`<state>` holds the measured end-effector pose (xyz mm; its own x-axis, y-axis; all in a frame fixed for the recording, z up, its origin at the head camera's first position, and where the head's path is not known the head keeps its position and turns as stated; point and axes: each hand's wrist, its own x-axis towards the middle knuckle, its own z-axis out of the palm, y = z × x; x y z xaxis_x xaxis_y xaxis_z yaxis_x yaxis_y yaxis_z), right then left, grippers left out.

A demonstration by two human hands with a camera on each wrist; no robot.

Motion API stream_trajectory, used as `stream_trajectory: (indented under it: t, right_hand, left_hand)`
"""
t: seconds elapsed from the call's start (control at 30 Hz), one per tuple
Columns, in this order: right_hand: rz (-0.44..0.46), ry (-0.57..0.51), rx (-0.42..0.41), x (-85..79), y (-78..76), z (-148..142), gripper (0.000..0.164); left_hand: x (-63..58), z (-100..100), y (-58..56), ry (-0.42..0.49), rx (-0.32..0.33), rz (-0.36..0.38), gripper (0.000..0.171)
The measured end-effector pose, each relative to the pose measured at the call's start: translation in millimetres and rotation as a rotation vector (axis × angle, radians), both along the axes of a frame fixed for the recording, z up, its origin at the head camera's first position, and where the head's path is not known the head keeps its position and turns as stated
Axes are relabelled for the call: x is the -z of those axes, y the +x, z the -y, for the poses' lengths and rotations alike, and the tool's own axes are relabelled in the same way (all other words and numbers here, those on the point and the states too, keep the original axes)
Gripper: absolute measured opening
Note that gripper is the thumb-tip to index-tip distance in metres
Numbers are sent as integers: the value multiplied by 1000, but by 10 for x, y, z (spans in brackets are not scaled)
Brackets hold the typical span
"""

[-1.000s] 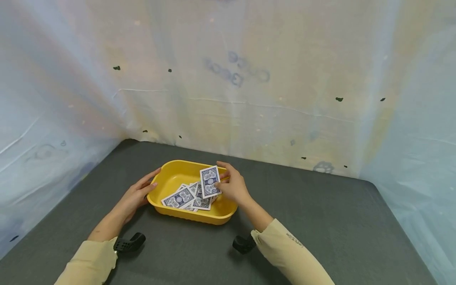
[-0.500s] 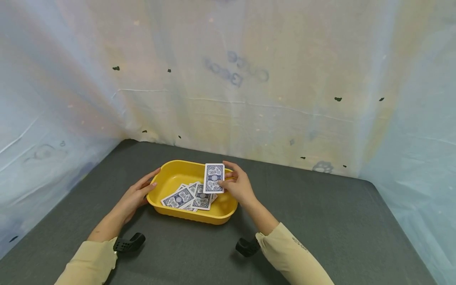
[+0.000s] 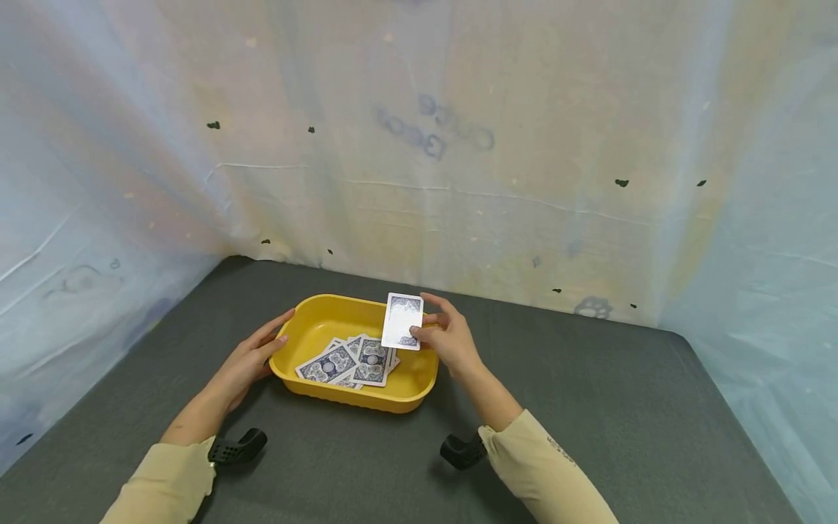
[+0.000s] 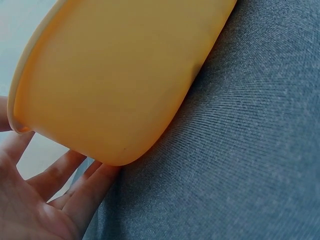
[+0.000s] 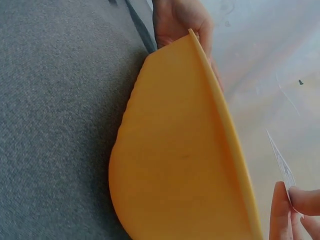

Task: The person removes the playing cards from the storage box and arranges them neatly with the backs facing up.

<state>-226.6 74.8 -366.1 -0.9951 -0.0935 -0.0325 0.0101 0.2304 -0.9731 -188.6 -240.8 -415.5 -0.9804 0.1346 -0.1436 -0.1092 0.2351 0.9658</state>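
Observation:
A yellow plastic tub [image 3: 310, 393] stands on the dark table with several loose playing cards [image 3: 327, 364] inside, blue patterned backs up. My left hand [image 3: 245, 367] holds the tub's left end, thumb over the rim and the other fingers spread along the outer wall [image 4: 115, 80] in the left wrist view. Above the tub's right side, my right hand [image 3: 453, 348] pinches a playing card [image 3: 402, 322] between thumb and fingers, its back catching the light. The right wrist view shows that card [image 5: 282, 157] nearly edge-on, past the tub's rim [image 5: 227, 125].
Dark grey fabric covers the table [image 3: 589, 407]. A pale plastic sheet [image 3: 458, 182] with dark spots hangs behind and along both sides. Black wrist devices [image 3: 238, 446] sit on both arms by the cream sleeves [image 3: 543, 466].
My right hand has moved right and slightly away, lifting its card off the others and tipping it until the back shines. The left hand and the tub have stayed in place.

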Motion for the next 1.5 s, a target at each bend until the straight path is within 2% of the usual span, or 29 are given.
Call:
stream_trajectory:
  t: [0.43, 0.8, 1.03, 1.33, 1.5]
  right_hand:
    - [-24, 8, 36, -8, -100, -180, 63]
    - [-55, 36, 125, 56, -266, -383, 61]
    - [-62, 3, 161, 82, -361, -481, 63]
    - [-70, 1, 211, 183, -490, -582, 63]
    - [-67, 38, 239, 277, -553, -638, 63]
  left_hand:
    - [7, 2, 5, -8, 4, 2, 60]
    - [24, 2, -5, -25, -14, 18, 60]
    - [27, -2, -11, -22, -12, 19, 60]
    - [22, -2, -5, -17, -18, 27, 60]
    - [14, -12, 2, -15, -21, 30, 60]
